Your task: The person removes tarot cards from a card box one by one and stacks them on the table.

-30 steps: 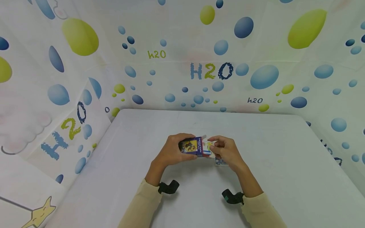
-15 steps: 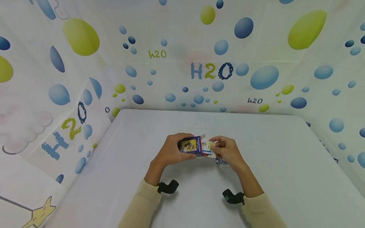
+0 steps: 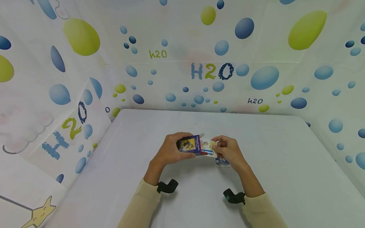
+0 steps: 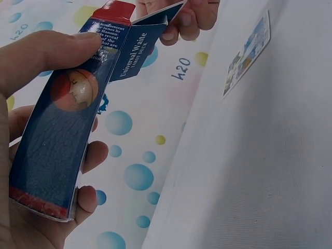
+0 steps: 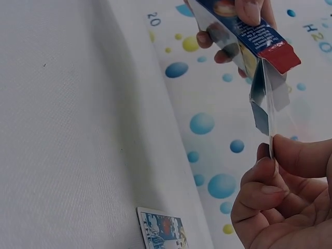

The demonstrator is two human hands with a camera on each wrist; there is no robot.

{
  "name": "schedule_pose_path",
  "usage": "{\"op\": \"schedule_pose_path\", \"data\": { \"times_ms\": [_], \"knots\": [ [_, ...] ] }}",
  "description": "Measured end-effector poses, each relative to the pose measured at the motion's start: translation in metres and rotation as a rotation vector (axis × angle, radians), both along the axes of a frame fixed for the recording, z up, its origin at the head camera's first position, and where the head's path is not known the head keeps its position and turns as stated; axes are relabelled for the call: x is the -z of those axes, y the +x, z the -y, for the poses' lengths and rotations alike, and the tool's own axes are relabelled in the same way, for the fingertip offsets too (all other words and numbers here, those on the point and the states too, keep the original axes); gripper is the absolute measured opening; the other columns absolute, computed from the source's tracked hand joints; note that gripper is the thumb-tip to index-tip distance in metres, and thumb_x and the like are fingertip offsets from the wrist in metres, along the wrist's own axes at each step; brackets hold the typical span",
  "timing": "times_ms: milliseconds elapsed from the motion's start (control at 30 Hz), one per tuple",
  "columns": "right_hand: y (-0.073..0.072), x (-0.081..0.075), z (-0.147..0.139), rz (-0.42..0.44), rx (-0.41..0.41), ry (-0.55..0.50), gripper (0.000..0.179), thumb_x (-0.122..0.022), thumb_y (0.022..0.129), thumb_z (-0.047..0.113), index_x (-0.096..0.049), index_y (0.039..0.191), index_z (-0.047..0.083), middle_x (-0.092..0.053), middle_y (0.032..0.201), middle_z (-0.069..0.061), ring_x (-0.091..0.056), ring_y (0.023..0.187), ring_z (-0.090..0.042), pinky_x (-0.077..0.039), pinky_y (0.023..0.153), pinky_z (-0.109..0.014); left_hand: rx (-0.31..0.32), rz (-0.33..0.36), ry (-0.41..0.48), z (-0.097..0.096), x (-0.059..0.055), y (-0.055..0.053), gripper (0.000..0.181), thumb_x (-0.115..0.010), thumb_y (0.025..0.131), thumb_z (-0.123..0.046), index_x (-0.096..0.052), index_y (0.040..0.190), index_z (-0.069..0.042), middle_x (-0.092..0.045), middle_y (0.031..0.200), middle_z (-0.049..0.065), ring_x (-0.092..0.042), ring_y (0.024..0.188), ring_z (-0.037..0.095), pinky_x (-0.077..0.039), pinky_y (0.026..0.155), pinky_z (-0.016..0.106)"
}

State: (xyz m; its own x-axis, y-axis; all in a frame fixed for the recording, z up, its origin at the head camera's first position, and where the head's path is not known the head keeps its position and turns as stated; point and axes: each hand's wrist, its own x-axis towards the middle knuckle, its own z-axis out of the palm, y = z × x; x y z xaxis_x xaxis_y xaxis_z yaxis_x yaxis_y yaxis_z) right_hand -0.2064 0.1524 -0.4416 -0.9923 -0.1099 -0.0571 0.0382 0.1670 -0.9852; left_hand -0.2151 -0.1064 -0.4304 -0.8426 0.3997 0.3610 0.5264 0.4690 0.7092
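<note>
My left hand (image 3: 169, 151) grips a dark blue tarot card box (image 3: 188, 145) above the table, thumb on one narrow side and fingers round the other in the left wrist view. The box's right end is open, with a red flap (image 5: 280, 56) and a blue flap lettered "Universal Waite" (image 4: 139, 52) folded out. A tarot card (image 3: 207, 147) sticks partly out of that end. Between thumb and fingertips my right hand (image 3: 231, 152) pinches the card's outer edge. The part of the card inside the box is hidden.
Another tarot card (image 3: 222, 162) lies face up on the white table (image 3: 137, 136), below the right hand and partly covered by it in the head view. A backdrop (image 3: 182, 47) with blue and green bubbles rises behind the table.
The right hand has moved slightly right, and more of the pinched card shows outside the box. The left hand has shifted slightly left with the box.
</note>
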Motion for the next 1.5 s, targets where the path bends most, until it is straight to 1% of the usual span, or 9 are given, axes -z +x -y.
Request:
{"op": "schedule_pose_path", "data": {
  "times_ms": [67, 200, 467, 633, 867, 933, 1033, 1267, 1500],
  "knots": [
    [-0.0004, 0.0000, -0.0008, 0.002, 0.002, 0.006, 0.028, -0.068, 0.094, 0.006, -0.065, 0.121, -0.001, -0.057, 0.086, -0.011, -0.052, 0.066, -0.019, -0.046, 0.055, -0.025, -0.009, -0.005, -0.001, 0.0000, 0.0004, -0.0005, 0.067, -0.091, 0.071, -0.031, -0.067, 0.131, -0.014, -0.068, 0.128, 0.004, -0.062, 0.108, 0.019, -0.055, 0.091, 0.040],
    [-0.0016, -0.0004, -0.0018, 0.005, 0.008, 0.011, 0.027, -0.068, 0.093, 0.006, -0.066, 0.119, 0.002, -0.058, 0.085, -0.011, -0.053, 0.065, -0.019, -0.046, 0.055, -0.025, -0.022, -0.010, -0.011, -0.0001, 0.0007, -0.0012, 0.067, -0.091, 0.071, -0.032, -0.067, 0.131, -0.014, -0.068, 0.127, 0.003, -0.062, 0.108, 0.019, -0.055, 0.091, 0.040],
    [-0.0019, -0.0030, -0.0025, 0.000, 0.010, 0.000, 0.026, -0.067, 0.093, 0.008, -0.065, 0.118, 0.003, -0.059, 0.087, -0.013, -0.054, 0.065, -0.021, -0.048, 0.055, -0.025, -0.043, 0.013, -0.017, -0.0006, -0.0005, -0.0012, 0.068, -0.091, 0.071, -0.033, -0.067, 0.132, -0.015, -0.068, 0.127, 0.003, -0.062, 0.107, 0.019, -0.054, 0.090, 0.039],
    [-0.0019, -0.0034, -0.0032, 0.003, 0.016, 0.008, 0.026, -0.067, 0.093, 0.008, -0.065, 0.118, 0.002, -0.060, 0.087, -0.013, -0.055, 0.066, -0.021, -0.048, 0.056, -0.025, -0.059, 0.021, -0.025, -0.0007, -0.0006, -0.0009, 0.069, -0.091, 0.071, -0.033, -0.066, 0.133, -0.013, -0.068, 0.127, 0.004, -0.061, 0.107, 0.019, -0.054, 0.090, 0.040],
    [-0.0020, -0.0053, -0.0046, 0.019, 0.029, 0.006, 0.025, -0.067, 0.094, 0.007, -0.064, 0.117, 0.000, -0.062, 0.088, -0.013, -0.058, 0.068, -0.021, -0.050, 0.058, -0.025, -0.061, 0.004, -0.014, -0.0012, -0.0015, -0.0014, 0.070, -0.092, 0.071, -0.031, -0.066, 0.132, -0.011, -0.068, 0.127, 0.005, -0.062, 0.107, 0.020, -0.054, 0.090, 0.040],
    [-0.0016, -0.0060, -0.0046, 0.021, 0.033, 0.005, 0.024, -0.066, 0.093, 0.006, -0.063, 0.117, 0.000, -0.062, 0.088, -0.013, -0.058, 0.068, -0.022, -0.050, 0.058, -0.025, -0.067, 0.004, -0.014, -0.0015, -0.0016, -0.0013, 0.070, -0.092, 0.071, -0.031, -0.066, 0.133, -0.012, -0.068, 0.127, 0.004, -0.062, 0.107, 0.020, -0.054, 0.091, 0.040],
    [-0.0009, -0.0067, -0.0050, 0.021, 0.032, 0.006, 0.025, -0.066, 0.093, 0.005, -0.062, 0.117, -0.001, -0.062, 0.088, -0.013, -0.057, 0.068, -0.022, -0.050, 0.057, -0.025, -0.077, 0.008, -0.013, -0.0017, -0.0017, -0.0011, 0.070, -0.092, 0.071, -0.031, -0.066, 0.133, -0.013, -0.068, 0.128, 0.004, -0.062, 0.107, 0.020, -0.054, 0.090, 0.041],
    [-0.0015, -0.0056, -0.0062, 0.023, 0.023, -0.005, 0.025, -0.066, 0.092, 0.004, -0.060, 0.116, -0.003, -0.062, 0.086, -0.013, -0.056, 0.066, -0.021, -0.048, 0.055, -0.026, -0.089, -0.001, -0.011, -0.0010, 0.0000, -0.0024, 0.070, -0.093, 0.071, -0.031, -0.066, 0.133, -0.012, -0.068, 0.127, 0.004, -0.062, 0.106, 0.020, -0.054, 0.089, 0.040],
    [-0.0024, -0.0055, -0.0069, 0.035, 0.029, -0.014, 0.026, -0.067, 0.091, 0.004, -0.060, 0.114, -0.004, -0.063, 0.087, -0.012, -0.061, 0.065, -0.026, -0.048, 0.054, -0.027, -0.087, -0.007, -0.002, -0.0006, 0.0002, -0.0032, 0.070, -0.092, 0.071, -0.031, -0.066, 0.133, -0.012, -0.068, 0.127, 0.004, -0.062, 0.105, 0.020, -0.054, 0.089, 0.039]
  ]
}}
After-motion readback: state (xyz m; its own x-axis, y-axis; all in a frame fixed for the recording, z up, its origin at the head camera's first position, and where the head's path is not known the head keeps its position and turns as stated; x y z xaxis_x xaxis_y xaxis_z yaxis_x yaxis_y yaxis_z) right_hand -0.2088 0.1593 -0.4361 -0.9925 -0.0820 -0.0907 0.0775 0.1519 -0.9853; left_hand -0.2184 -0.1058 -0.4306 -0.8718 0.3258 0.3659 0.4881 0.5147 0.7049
